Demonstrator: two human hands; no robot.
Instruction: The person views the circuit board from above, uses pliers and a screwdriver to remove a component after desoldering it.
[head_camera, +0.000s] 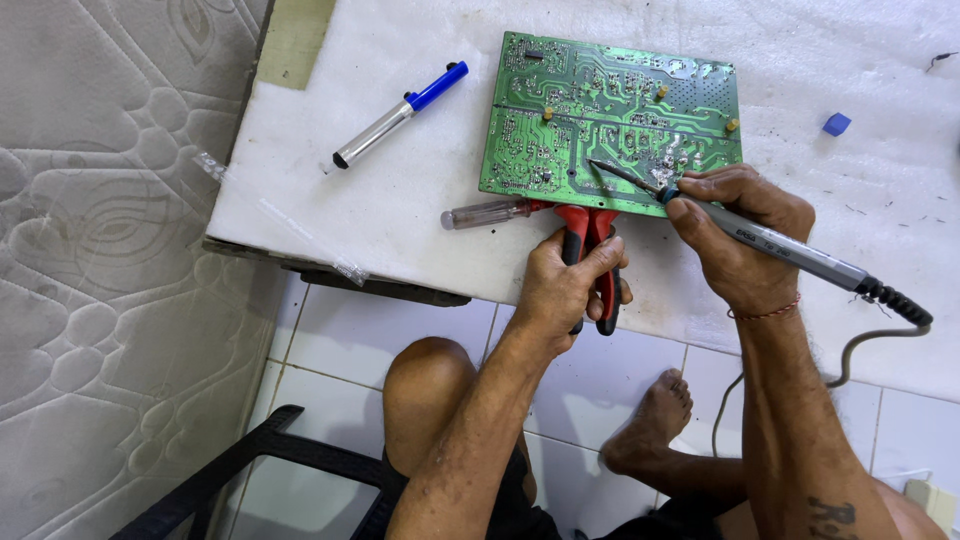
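Left hand (563, 285) grips red-handled pliers (592, 250) at the green circuit board's (610, 115) near edge. Right hand (745, 235) is closed around a soldering iron (770, 245), tip touching the board.

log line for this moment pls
left hand: grips red-handled pliers | right hand: holds soldering iron, tip on green circuit board | nearby: screwdriver, desoldering pump
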